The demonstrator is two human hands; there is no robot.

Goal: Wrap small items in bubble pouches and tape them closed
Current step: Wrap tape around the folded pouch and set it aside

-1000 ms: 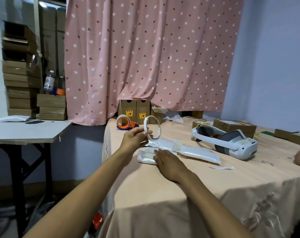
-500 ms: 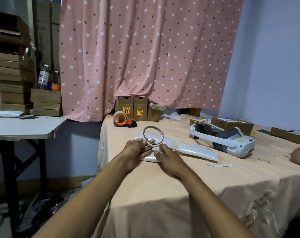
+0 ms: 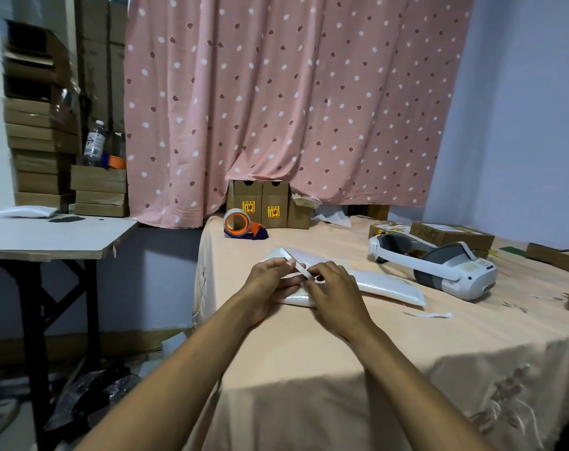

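A thin white tape ring (image 3: 293, 259) lies tilted low over a white bubble pouch (image 3: 296, 300) on the peach tablecloth (image 3: 341, 353). My left hand (image 3: 270, 284) grips the ring's left side, fingers curled round its band. My right hand (image 3: 337, 289) pinches the ring's right end, just above the pouch. A second, longer bubble pouch (image 3: 387, 286) lies to the right, partly under my right hand. Much of the ring is hidden behind my fingers.
An orange tape dispenser (image 3: 241, 224) sits at the table's back left, with small cardboard boxes (image 3: 260, 208) behind it. A white headset (image 3: 439, 265) lies right, flat boxes (image 3: 452, 232) beyond. A paper strip (image 3: 429, 315) lies near. A side table (image 3: 48, 239) stands left.
The ring came down from an upright hold to a low tilt over the pouch. My right hand rose from the pouch and closed on the ring's right end.
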